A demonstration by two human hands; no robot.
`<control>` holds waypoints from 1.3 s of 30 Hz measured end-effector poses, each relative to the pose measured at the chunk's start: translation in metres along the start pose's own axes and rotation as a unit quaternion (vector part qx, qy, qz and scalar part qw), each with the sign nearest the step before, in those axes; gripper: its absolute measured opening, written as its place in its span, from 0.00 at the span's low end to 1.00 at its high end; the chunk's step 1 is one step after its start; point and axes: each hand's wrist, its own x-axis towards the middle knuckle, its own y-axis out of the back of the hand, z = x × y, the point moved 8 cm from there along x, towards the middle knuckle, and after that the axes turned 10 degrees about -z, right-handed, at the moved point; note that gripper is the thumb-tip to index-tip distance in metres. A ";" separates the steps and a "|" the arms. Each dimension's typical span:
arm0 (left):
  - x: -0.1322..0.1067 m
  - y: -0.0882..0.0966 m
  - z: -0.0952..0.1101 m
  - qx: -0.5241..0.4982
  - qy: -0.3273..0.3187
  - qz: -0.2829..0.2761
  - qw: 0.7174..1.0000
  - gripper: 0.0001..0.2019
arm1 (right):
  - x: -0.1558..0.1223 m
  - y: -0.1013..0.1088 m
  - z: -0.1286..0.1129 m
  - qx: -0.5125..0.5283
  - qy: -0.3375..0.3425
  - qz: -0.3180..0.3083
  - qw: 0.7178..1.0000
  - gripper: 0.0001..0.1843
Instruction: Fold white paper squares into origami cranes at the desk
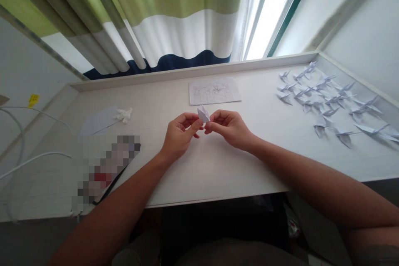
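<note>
A small folded white paper crane (203, 114) is pinched between my two hands, above the middle of the white desk. My left hand (183, 131) grips its left side with thumb and fingertips. On the other side, my right hand (230, 128) pinches its lower right edge. Pointed flaps of the folded paper stick up between the fingers; its lower part is partly hidden by the fingertips. Just beyond the hands lies a printed sheet (215, 91) with a table on it.
Several finished paper cranes (324, 91) stand grouped at the desk's right. To the left lie white paper sheets (98, 119), a crumpled tissue (124, 115) and a pixelated phone-like object (109, 170). White cables (37, 165) cross the left edge. A raised rim (193, 70) borders the desk's back, below the curtain.
</note>
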 end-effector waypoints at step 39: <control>-0.004 -0.002 0.005 0.042 -0.069 0.011 0.997 0.09 | -0.001 0.008 -0.011 -0.018 0.049 0.026 0.998 0.16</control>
